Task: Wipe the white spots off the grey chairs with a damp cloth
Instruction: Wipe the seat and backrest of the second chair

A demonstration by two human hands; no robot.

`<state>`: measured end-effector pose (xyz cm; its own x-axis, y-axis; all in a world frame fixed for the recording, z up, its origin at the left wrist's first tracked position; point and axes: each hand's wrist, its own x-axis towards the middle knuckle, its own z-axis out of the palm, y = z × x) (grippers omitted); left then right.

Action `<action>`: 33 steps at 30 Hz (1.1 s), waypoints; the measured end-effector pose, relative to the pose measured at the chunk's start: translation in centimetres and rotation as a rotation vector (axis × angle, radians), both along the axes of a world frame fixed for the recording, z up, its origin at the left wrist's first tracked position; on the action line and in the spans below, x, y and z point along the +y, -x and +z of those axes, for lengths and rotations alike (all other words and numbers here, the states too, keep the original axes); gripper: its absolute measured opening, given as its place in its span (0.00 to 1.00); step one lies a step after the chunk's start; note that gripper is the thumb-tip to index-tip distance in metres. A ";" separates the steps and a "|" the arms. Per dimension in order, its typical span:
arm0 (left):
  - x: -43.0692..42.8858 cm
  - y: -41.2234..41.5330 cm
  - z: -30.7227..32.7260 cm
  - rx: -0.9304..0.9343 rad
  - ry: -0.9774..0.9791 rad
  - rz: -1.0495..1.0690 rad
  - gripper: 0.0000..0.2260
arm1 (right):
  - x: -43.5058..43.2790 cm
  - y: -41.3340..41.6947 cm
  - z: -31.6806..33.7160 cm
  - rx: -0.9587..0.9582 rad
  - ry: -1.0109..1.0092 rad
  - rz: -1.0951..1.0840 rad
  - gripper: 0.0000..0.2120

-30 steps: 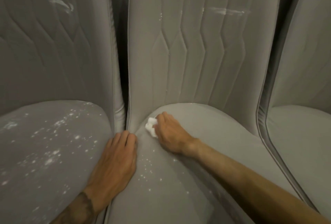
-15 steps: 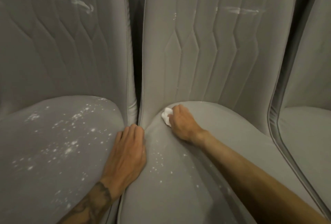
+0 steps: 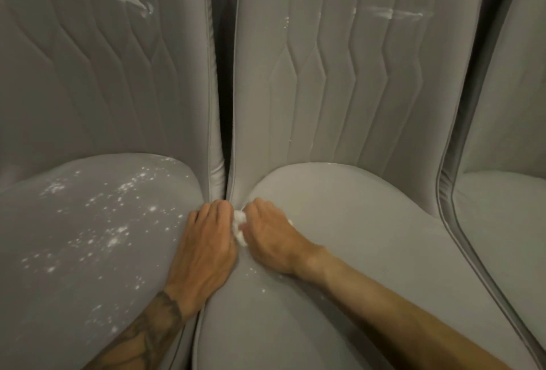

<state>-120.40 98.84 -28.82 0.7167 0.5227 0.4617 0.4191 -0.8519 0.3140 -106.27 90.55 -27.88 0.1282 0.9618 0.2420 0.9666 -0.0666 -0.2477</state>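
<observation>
Head view: the right hand [image 3: 270, 239] has slid from the back of the middle chair [image 3: 369, 251] towards 9 o'clock. It now lies at the seat's left rear corner, close beside the left hand [image 3: 206, 245]. Its grip is clenched around the cloth [image 3: 239, 229], which is pressed down on the seat between the two hands and touches the left one. The left hand has kept its place, fingers laid flat along the seam between the seats and holding nothing.

Fewer white spots [image 3: 262, 291] show on this seat than a moment ago, though the wrist may hide some. I judge this corner nearly done. The left chair [image 3: 44, 295] is thickly speckled, and a streak [image 3: 390, 13] crosses the middle backrest, so most of the job remains.

The cloth is a small crumpled wad, mostly hidden. The part that shows runs roughly 12 to 6 o'clock, with no clear front end.
</observation>
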 end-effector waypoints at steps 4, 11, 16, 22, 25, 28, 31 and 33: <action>0.0 0.1 -0.1 0.023 -0.012 -0.001 0.05 | -0.7 -1.8 0.7 0.048 0.042 0.042 0.11; 0.4 0.0 -0.4 0.081 -0.043 0.021 0.05 | -1.9 -2.3 -0.3 0.013 -0.005 -0.085 0.10; 0.2 0.0 -0.3 0.088 -0.095 0.020 0.06 | -4.2 -4.5 0.9 0.041 0.038 -0.084 0.12; 0.0 -0.1 0.0 0.102 -0.129 0.021 0.05 | -6.5 -5.4 1.1 -0.017 0.068 -0.261 0.15; -0.1 0.0 0.1 0.100 -0.121 0.023 0.04 | -8.2 0.1 0.3 0.109 0.016 -0.041 0.16; -0.1 0.1 0.2 0.126 -0.136 0.016 0.05 | -9.2 -2.0 1.4 0.105 0.065 -0.066 0.15; -0.3 0.2 0.5 0.142 -0.148 0.021 0.05 | -9.2 -6.3 2.5 0.016 0.121 -0.279 0.13; -0.3 0.1 0.7 0.144 -0.170 0.027 0.05 | -9.3 -5.9 2.1 -0.059 0.096 -0.301 0.14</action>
<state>-120.55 98.51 -28.15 0.7687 0.4660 0.4381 0.4724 -0.8754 0.1023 -100.36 81.24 -25.78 0.3992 0.9014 0.1676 0.9123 -0.3723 -0.1708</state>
